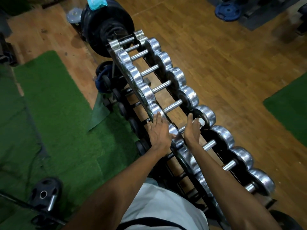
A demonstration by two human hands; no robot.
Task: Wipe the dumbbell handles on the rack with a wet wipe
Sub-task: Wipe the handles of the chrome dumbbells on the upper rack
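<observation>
- Dumbbell handles (pixel 172 106): bare steel bars that span the top tier of a long black rack (pixel 167 95) between chrome end weights, one after another from the far end of the rack to its near end.
- Wet wipe (pixel 201 121): a small white wad that shows just past the fingertips of the right hand, beside the inner face of a right-side chrome weight (pixel 206 114); most of it is hidden.
- Right hand (pixel 192 130): lies over one handle about midway along the rack, fingers together and reaching toward the right rail, thumb up; it presses the wipe there, but how the fingers hold it cannot be told.
- Left hand (pixel 158 131): rests flat on the left rail of the rack, fingers straight and close together, their tips touching a left-side chrome weight (pixel 155 109).
- Lower tier: black dumbbells (pixel 123 110) sit under the left edge of the rack.
- Far end of the rack: a stack of black plates (pixel 106 25) with a blue-green packet (pixel 97 2) on top.
- Floor: wood boards (pixel 224 63), green turf mats (pixel 54 105), and a black plate (pixel 44 194) near the left.
</observation>
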